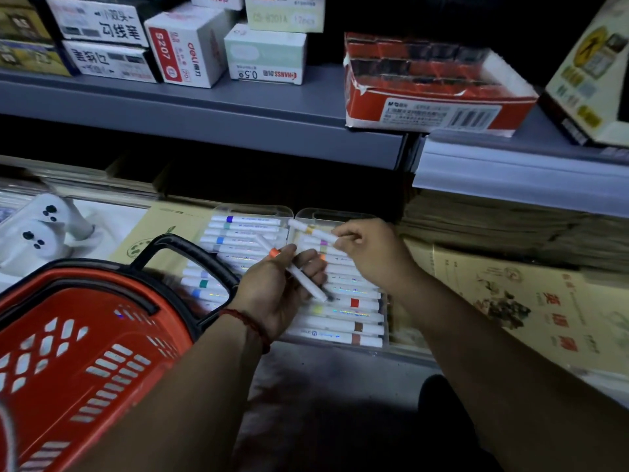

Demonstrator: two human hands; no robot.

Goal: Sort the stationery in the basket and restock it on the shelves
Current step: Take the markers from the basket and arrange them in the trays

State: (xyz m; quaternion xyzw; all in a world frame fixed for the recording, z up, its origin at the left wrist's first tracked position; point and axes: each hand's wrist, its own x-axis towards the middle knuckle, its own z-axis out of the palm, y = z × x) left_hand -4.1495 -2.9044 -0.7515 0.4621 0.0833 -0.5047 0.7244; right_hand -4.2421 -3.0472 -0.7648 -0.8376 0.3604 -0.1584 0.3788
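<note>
Markers (pixel 245 220) in rows in clear trays (pixel 337 212)

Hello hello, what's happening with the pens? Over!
Left hand grips orange-banded marker. Right hand pinches yellow-banded marker above tray. Red basket aside, nothing blocking.

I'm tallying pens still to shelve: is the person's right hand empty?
No, the right hand pinches a white marker pen with a yellow band above the clear plastic marker tray.

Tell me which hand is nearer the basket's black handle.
Left. The left hand sits just beside the black handle; the right hand is farther off, over the right marker tray.
</note>
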